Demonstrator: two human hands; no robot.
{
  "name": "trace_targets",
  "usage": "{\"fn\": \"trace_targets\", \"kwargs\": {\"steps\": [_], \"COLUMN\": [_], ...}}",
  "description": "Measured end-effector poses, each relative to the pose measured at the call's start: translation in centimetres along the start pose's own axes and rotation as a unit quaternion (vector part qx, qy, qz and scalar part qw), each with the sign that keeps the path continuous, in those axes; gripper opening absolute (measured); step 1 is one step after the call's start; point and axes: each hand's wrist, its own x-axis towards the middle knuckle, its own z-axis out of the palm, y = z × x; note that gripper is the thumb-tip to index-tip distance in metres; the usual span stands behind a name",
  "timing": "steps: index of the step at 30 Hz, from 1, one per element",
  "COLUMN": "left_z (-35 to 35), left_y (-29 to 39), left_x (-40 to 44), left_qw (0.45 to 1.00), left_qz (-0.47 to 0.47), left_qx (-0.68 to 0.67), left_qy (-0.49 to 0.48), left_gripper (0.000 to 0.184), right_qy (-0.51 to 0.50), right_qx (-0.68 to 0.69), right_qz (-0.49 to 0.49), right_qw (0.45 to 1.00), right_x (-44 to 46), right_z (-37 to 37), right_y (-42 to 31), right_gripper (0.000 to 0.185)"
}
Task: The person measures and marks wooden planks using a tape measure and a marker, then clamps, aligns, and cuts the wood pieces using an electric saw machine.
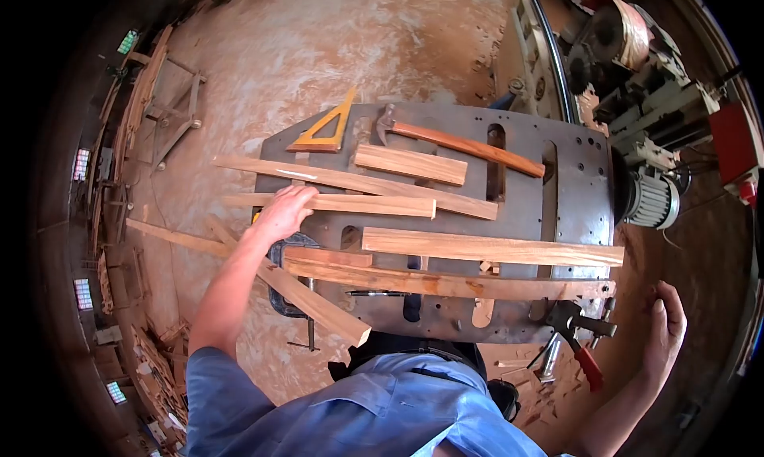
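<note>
My left hand (pixel 285 212) is closed over a straight wooden strip (pixel 374 206) near its left part, above the metal table. Off the table's right end, my right hand (pixel 667 330) hangs in the air with loosely curled fingers and nothing visible in it. Beyond the held strip lie a longer wooden strip (pixel 382 185) and a short wooden block (pixel 410 164). On the near side are a wide wooden board (pixel 493 247) and a curved wooden piece (pixel 454 283). Another wooden piece (pixel 318 304) slants over the table's near left corner.
A yellow set square (pixel 341 127) and a claw hammer (pixel 469 148) lie at the table's (pixel 585 186) far side. A C-clamp (pixel 278 286) grips the left edge; red-handled locking pliers (pixel 579 346) sit at the near right corner. Machinery with a motor (pixel 654 198) stands right.
</note>
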Motion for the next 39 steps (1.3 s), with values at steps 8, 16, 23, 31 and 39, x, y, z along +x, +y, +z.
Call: {"fn": "trace_targets", "kwargs": {"steps": [8, 16, 23, 31, 39], "left_z": [0.2, -0.2, 3.8, 10.2, -8.3], "left_y": [0.2, 5.9, 26.2, 34.8, 35.8], "left_x": [0.1, 2.1, 8.8, 14.4, 12.4], "left_qw": [0.998, 0.989, 0.963, 0.974, 0.861], "left_qz": [0.016, 0.004, 0.261, 0.222, 0.239], "left_qx": [0.034, 0.144, -0.013, -0.002, -0.441], "left_qy": [-0.041, -0.027, -0.062, -0.047, 0.088], "left_gripper": [0.044, 0.050, 0.055, 0.059, 0.053], "right_qy": [0.019, 0.049, -0.180, -0.121, -0.055], "right_qx": [-0.005, -0.023, 0.120, 0.108, 0.032], "right_qz": [-0.001, -0.083, -0.139, 0.004, -0.117], "right_qw": [1.000, 0.995, 0.966, 0.987, 0.991], "right_x": [-2.5, -5.8, -8.8, -9.4, -2.9], "right_z": [0.7, 1.6, 7.8, 16.4, 17.8], "right_y": [-1.3, -4.8, -7.3, 1.1, -0.4], "right_gripper": [0.025, 0.037, 0.033, 0.033, 0.081]}}
